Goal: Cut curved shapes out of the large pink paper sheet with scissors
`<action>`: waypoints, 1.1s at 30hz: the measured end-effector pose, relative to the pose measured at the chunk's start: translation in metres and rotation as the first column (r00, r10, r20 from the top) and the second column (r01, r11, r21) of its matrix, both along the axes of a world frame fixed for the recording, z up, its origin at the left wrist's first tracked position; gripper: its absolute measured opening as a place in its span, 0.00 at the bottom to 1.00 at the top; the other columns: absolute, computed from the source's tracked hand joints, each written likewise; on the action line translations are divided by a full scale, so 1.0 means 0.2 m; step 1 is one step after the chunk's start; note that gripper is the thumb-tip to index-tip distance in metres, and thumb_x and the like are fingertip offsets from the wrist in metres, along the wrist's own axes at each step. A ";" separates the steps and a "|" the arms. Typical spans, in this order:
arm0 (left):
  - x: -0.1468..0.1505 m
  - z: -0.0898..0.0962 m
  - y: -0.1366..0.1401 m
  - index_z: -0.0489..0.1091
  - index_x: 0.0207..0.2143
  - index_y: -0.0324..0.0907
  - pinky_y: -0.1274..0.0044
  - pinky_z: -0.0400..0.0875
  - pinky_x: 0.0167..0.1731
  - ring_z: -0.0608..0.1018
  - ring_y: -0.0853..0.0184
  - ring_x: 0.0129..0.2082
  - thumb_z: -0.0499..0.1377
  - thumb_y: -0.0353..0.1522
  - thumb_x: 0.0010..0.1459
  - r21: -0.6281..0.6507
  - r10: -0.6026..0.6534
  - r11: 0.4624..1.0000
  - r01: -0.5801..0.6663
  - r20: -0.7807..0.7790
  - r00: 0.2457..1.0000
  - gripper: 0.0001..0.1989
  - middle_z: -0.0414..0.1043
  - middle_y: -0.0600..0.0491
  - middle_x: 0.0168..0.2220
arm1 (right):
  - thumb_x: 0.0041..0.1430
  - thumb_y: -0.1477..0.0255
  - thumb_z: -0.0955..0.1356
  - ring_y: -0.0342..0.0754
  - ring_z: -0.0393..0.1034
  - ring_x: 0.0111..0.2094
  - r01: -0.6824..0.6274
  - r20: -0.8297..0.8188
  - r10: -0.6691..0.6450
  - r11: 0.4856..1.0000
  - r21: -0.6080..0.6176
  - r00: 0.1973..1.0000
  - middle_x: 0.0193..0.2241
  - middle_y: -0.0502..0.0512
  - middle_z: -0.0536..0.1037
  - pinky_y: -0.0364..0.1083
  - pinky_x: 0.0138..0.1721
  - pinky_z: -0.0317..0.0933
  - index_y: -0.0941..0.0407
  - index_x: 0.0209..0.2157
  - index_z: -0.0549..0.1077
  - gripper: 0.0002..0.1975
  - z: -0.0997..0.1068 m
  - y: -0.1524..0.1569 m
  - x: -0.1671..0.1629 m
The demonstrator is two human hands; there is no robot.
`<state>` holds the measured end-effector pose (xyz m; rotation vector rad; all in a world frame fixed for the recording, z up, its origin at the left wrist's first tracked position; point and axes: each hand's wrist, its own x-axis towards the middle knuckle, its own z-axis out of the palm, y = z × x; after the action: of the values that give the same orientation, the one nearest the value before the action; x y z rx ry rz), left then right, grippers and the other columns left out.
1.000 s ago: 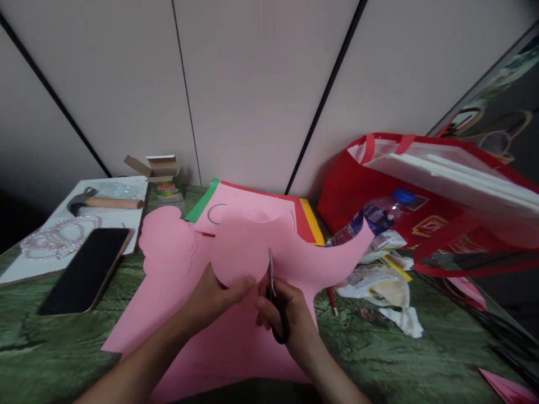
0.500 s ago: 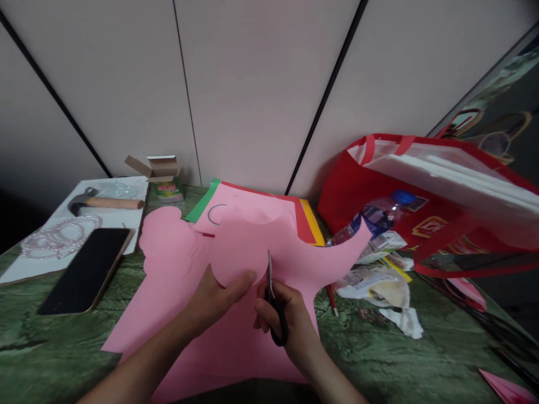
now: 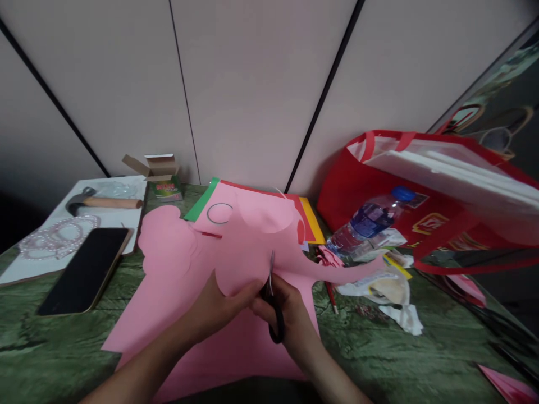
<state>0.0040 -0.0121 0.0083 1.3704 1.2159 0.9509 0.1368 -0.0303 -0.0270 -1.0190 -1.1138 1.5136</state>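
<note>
My left hand (image 3: 219,308) grips a pink sheet of paper (image 3: 248,252), thumb on top and the other fingers hidden beneath it. Black-handled scissors (image 3: 276,322) are in my right hand (image 3: 295,317), their blades on the paper just right of my left thumb. From the cut, a curved strip of the same paper (image 3: 345,273) trails off to the right. Under both hands lies more pink paper (image 3: 240,359). A stack of scalloped pink paper cut-outs (image 3: 166,241) rests to the left.
Left are a phone (image 3: 86,272), a hammer (image 3: 113,202), clear beads (image 3: 59,238) and a small opened box (image 3: 166,188). Coloured sheets (image 3: 314,219) lie behind. On the right are a water bottle (image 3: 366,221), a red bag (image 3: 345,179), wrappers (image 3: 391,280) and a red pencil (image 3: 330,297).
The scissors have moved slightly along the paper, closer to my left thumb. The loose strip on the right has dropped from an upward curl to lie lower.
</note>
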 end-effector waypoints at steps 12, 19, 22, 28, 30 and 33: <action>0.00 -0.05 0.00 0.71 0.30 0.40 0.73 0.72 0.31 0.76 0.61 0.33 0.59 0.35 0.48 -0.029 0.005 1.000 -0.005 0.000 1.000 0.08 0.76 0.49 0.31 | 0.44 0.63 0.71 0.42 0.57 0.23 -0.032 0.020 0.032 0.999 0.036 0.999 0.21 0.45 0.61 0.42 0.26 0.55 0.55 0.24 0.62 0.15 -0.01 0.00 0.01; 0.01 0.01 -0.01 0.70 0.37 0.41 0.73 0.71 0.36 0.75 0.61 0.37 0.59 0.34 0.47 -0.042 0.027 0.999 -0.026 0.027 0.999 0.13 0.75 0.50 0.36 | 0.43 0.64 0.72 0.42 0.57 0.23 -0.027 0.010 0.027 0.999 0.018 1.000 0.21 0.45 0.62 0.42 0.25 0.53 0.56 0.25 0.63 0.15 0.00 0.00 0.01; 0.02 0.02 -0.02 0.70 0.34 0.40 0.72 0.71 0.34 0.75 0.61 0.35 0.59 0.34 0.46 -0.029 0.076 0.997 -0.074 0.048 0.996 0.11 0.75 0.51 0.33 | 0.43 0.64 0.72 0.42 0.57 0.24 -0.028 0.027 0.027 1.000 0.015 0.999 0.21 0.46 0.64 0.42 0.26 0.53 0.57 0.26 0.65 0.14 0.01 0.00 0.01; 0.02 0.00 0.00 0.69 0.24 0.40 0.76 0.69 0.25 0.74 0.66 0.25 0.56 0.33 0.47 0.003 0.003 1.000 -0.003 0.029 1.000 0.05 0.72 0.54 0.22 | 0.45 0.64 0.70 0.42 0.59 0.23 -0.030 0.076 0.028 0.999 0.027 0.997 0.20 0.47 0.67 0.42 0.25 0.53 0.58 0.26 0.68 0.12 0.01 0.00 0.01; 0.01 0.00 0.01 0.68 0.22 0.41 0.78 0.67 0.22 0.73 0.67 0.23 0.56 0.33 0.48 0.016 -0.030 0.999 0.030 0.022 0.999 0.06 0.71 0.55 0.20 | 0.45 0.64 0.70 0.42 0.59 0.22 -0.022 0.087 0.019 0.999 0.030 0.996 0.19 0.47 0.67 0.42 0.24 0.53 0.57 0.25 0.68 0.12 0.01 0.00 0.01; 0.01 0.00 0.01 0.66 0.19 0.41 0.79 0.66 0.21 0.72 0.69 0.21 0.55 0.32 0.48 0.029 -0.054 0.998 0.053 0.033 0.998 0.07 0.68 0.57 0.17 | 0.45 0.64 0.70 0.42 0.60 0.22 -0.020 0.085 0.018 0.999 0.026 0.996 0.19 0.47 0.67 0.42 0.24 0.53 0.57 0.24 0.66 0.12 0.01 0.00 0.01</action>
<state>0.0057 -0.0099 0.0092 1.3974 1.1389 0.9533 0.1385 -0.0304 -0.0242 -1.0660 -1.2029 1.4780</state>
